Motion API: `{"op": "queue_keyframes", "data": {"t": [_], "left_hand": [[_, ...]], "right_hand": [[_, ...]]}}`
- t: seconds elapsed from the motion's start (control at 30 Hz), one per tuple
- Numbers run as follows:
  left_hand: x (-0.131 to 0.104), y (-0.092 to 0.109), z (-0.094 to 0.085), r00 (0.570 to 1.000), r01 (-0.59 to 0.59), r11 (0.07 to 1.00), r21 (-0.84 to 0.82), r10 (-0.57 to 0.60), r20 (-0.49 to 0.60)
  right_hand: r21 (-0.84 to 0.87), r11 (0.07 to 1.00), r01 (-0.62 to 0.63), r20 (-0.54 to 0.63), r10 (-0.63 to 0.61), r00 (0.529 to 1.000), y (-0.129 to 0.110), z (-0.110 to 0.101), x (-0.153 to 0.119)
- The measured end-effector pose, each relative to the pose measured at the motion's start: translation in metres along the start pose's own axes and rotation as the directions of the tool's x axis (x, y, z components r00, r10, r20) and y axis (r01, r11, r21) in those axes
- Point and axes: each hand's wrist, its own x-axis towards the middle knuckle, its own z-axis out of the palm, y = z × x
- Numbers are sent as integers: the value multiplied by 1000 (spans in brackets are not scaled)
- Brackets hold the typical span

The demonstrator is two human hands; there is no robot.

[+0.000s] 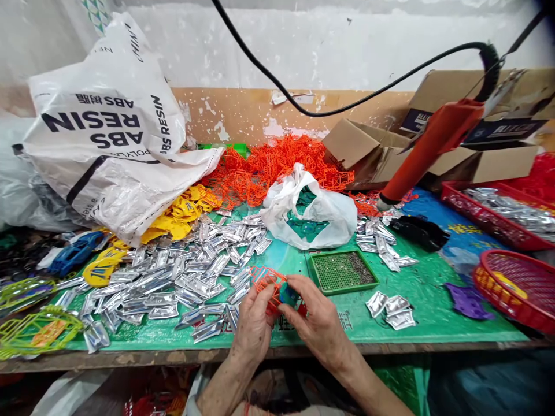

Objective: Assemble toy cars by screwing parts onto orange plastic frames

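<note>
At the front middle of the bench, my left hand (255,315) is closed on an orange plastic lattice part (263,277). My right hand (318,315) pinches a dark teal translucent plastic piece (288,293) against the right end of that lattice; the fingers hide how the two meet. Just beyond my right hand lies a green tray (376,283) of tiny metal bits, perhaps screws. Behind it sits a white plastic bag (338,222) holding similar teal pieces (306,225). Shiny silver parts (160,297) are heaped to the left of my hands.
Orange lattice parts (277,162) pile at the back. Yellow parts (177,214) lie beside a large white resin sack (104,127). A red-orange hanging tool (433,150) slants down at right, near cardboard boxes (364,144). A red basket (481,271) and purple part (467,301) are at far right.
</note>
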Motion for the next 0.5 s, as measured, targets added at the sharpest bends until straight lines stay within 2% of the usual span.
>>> {"op": "queue_keyframes", "data": {"t": [0.13,0.3,0.5], "left_hand": [[0,-3,1,999,42,997,-67,-41,17],[-3,-5,4,998,58,993,-103,-57,9],[-8,-5,1,999,14,999,-30,-13,40]], "right_hand": [[-103,992,69,36,-66,997,-5,-8,2],[-147,988,48,-1,-48,999,-5,-10,2],[-121,988,93,7,-93,996,-6,-13,2]]}}
